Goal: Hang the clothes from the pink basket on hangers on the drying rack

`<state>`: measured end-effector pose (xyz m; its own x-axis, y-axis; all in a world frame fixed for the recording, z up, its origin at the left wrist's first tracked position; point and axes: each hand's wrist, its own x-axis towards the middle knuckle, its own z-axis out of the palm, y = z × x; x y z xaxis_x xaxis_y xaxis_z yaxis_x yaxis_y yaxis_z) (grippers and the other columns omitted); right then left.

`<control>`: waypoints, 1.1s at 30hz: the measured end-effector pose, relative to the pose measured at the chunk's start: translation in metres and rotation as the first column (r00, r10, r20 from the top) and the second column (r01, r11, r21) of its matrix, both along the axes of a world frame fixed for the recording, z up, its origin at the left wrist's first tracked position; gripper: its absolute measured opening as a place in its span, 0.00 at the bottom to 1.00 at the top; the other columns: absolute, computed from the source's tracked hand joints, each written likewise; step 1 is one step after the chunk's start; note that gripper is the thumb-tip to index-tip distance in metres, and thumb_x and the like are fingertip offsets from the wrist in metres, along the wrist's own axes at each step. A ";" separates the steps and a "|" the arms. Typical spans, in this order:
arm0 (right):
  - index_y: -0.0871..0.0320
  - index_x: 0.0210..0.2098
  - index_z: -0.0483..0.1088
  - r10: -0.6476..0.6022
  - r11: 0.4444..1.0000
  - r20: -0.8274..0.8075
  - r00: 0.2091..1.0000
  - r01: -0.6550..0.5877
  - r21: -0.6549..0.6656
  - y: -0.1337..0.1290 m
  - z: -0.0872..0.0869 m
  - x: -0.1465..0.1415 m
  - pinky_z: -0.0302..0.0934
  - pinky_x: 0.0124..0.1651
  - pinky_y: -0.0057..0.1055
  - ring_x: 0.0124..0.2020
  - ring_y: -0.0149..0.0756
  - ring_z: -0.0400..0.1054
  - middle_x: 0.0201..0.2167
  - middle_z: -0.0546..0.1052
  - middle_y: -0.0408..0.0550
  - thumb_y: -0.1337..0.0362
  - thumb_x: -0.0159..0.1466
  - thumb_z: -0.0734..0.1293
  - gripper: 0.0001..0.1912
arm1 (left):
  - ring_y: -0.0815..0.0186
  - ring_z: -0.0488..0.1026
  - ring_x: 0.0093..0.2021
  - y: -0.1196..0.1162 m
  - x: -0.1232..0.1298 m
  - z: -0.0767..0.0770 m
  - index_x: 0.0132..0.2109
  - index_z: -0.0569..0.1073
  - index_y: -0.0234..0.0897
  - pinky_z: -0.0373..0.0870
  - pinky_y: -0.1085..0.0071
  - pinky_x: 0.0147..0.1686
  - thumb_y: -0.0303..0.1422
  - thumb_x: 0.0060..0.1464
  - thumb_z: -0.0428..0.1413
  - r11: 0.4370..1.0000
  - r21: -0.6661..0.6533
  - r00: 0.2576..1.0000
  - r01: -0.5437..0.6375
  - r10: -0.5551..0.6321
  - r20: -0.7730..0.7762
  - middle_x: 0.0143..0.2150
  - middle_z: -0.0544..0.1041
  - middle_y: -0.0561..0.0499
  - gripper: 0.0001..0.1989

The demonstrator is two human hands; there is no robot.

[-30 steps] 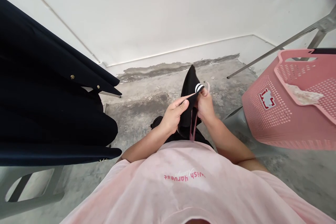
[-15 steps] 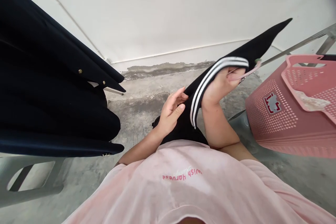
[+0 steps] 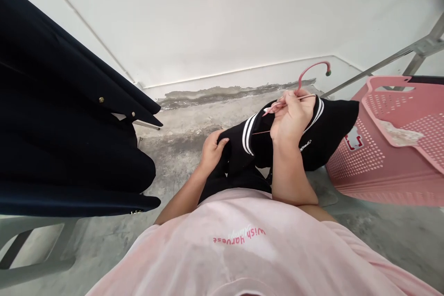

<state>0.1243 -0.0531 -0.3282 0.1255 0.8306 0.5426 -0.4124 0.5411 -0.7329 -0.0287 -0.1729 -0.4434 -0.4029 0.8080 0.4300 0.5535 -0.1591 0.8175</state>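
A black garment with white-striped trim point(image 3: 236, 143) hangs in front of my body. My right hand point(image 3: 293, 115) is closed around a pink clothes hanger point(image 3: 305, 71) at the garment's neck opening, and the hook sticks up above my fingers with a green tip. Part of the hanger lies inside the garment, where cloth hides it. My left hand point(image 3: 212, 150) grips the garment's left side, thumb on top and fingers behind the cloth. Small white lettering shows on the garment's right part.
On the left hang dark navy garments point(image 3: 69, 125) with gold buttons, above a grey plastic stool point(image 3: 41, 259). To the right, a pink perforated basket point(image 3: 374, 166) rests on a grey stool point(image 3: 324, 189). Behind it runs a metal frame point(image 3: 378, 64); a white wall point(image 3: 215, 23) stands ahead.
My left hand was open beside the cloth and now grips it. My right hand has come up out of the neckline with the hanger, its hook now upright. The garment's raised end has dropped.
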 end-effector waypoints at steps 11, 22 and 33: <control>0.52 0.37 0.53 0.103 0.995 -0.077 0.992 -0.101 0.019 -0.034 0.022 0.021 0.68 0.25 0.25 0.21 0.23 0.63 0.30 0.69 0.36 0.52 0.68 0.66 0.18 | 0.58 0.70 0.42 -0.004 -0.004 0.054 0.37 0.72 0.39 0.66 0.65 0.46 0.46 0.65 0.50 0.980 0.152 0.962 -0.126 0.158 -0.222 0.38 0.74 0.46 0.16; 0.53 0.36 0.53 0.235 0.970 -0.121 0.964 -0.242 -0.038 -0.046 0.017 0.017 0.60 0.18 0.22 0.19 0.23 0.61 0.27 0.69 0.35 0.52 0.63 0.70 0.21 | 0.63 0.65 0.33 -0.020 0.033 0.095 0.28 0.60 0.39 0.55 0.69 0.32 0.39 0.66 0.52 0.992 -0.123 0.844 -0.033 -0.039 -0.536 0.31 0.68 0.51 0.19; 0.53 0.42 0.59 0.617 0.774 0.029 0.787 -0.600 -0.204 -0.038 0.005 0.018 0.70 0.27 0.26 0.28 0.27 0.69 0.38 0.76 0.42 0.51 0.58 0.74 0.24 | 0.58 0.74 0.36 -0.010 0.008 0.083 0.38 0.77 0.42 0.65 0.68 0.38 0.38 0.61 0.55 0.988 -0.146 0.945 0.045 -0.089 -0.315 0.34 0.78 0.50 0.08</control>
<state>0.1423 -0.0907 -0.3236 -0.4795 0.7978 0.3656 -0.5406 0.0596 -0.8392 -0.0212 -0.1828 -0.3601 -0.2049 0.8876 0.4125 0.7812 -0.1056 0.6153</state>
